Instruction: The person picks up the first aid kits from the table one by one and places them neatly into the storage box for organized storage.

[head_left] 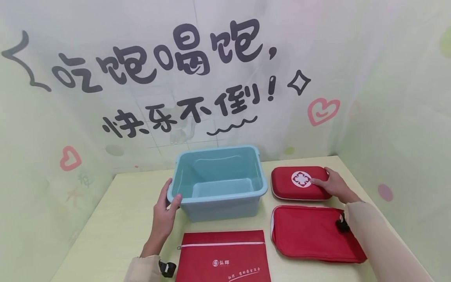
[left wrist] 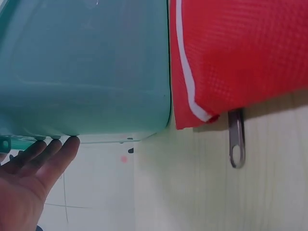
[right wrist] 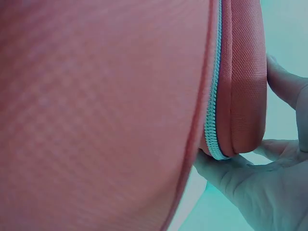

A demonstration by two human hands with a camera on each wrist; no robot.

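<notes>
A light blue plastic bin (head_left: 222,209) stands on the table with its inside bare. My left hand (head_left: 165,215) grips its left front corner, thumb at the rim and fingers along the outer side. The left wrist view shows those fingertips (left wrist: 71,144) against the bin's wall. To the right of the bin lies a red hard first-aid case (head_left: 285,180) with a white cross emblem. My right hand (head_left: 336,186) holds its right end, thumb on the top. In the right wrist view, the hand (right wrist: 269,190) wraps around the case's end; some fingers are hidden behind it.
In front of the bin lies a flat red zip pouch (head_left: 225,250) with white print and a metal zipper pull (left wrist: 236,139). A red soft bag (head_left: 306,235) lies below the case, under my right forearm. Printed curtains (head_left: 225,129) enclose the pale wooden table (head_left: 105,219).
</notes>
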